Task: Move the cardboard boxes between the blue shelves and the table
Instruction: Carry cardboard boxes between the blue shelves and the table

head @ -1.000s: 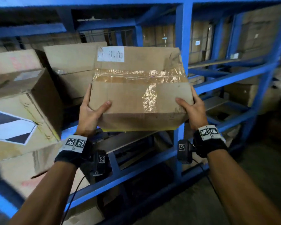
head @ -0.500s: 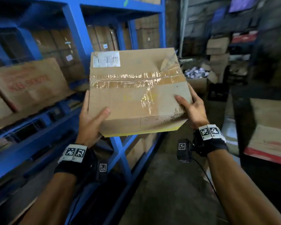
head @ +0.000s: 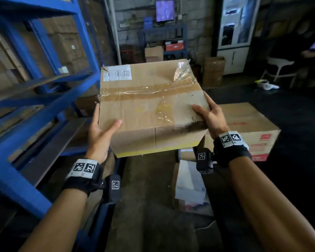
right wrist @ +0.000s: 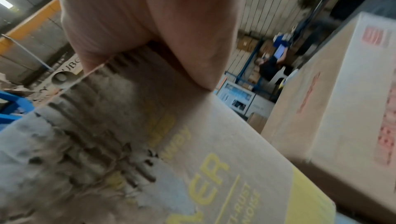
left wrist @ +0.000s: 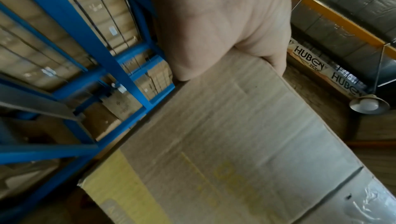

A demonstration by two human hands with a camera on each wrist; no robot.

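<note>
I carry a taped cardboard box (head: 149, 106) with a white label and a yellow bottom band, held in the air in front of me. My left hand (head: 100, 135) grips its near left corner, thumb on top, fingers hidden beneath. My right hand (head: 209, 115) grips the torn near right corner the same way. In the left wrist view my left hand (left wrist: 218, 24) clasps the box (left wrist: 225, 143); in the right wrist view my right hand (right wrist: 150, 24) holds the ripped edge of the box (right wrist: 171, 160). The blue shelves (head: 35, 99) stand at my left.
A larger cardboard box with red print (head: 249, 128) sits low at the right, just beyond my right hand. Flat cardboard and papers (head: 189, 188) lie on the floor below. Small boxes, a blue rack (head: 164, 44) and a white cabinet (head: 235, 33) line the far wall.
I have turned right, away from the shelf bay, with the box still in both hands. The shelves slid to the left edge and the room and red-printed box came into view.
</note>
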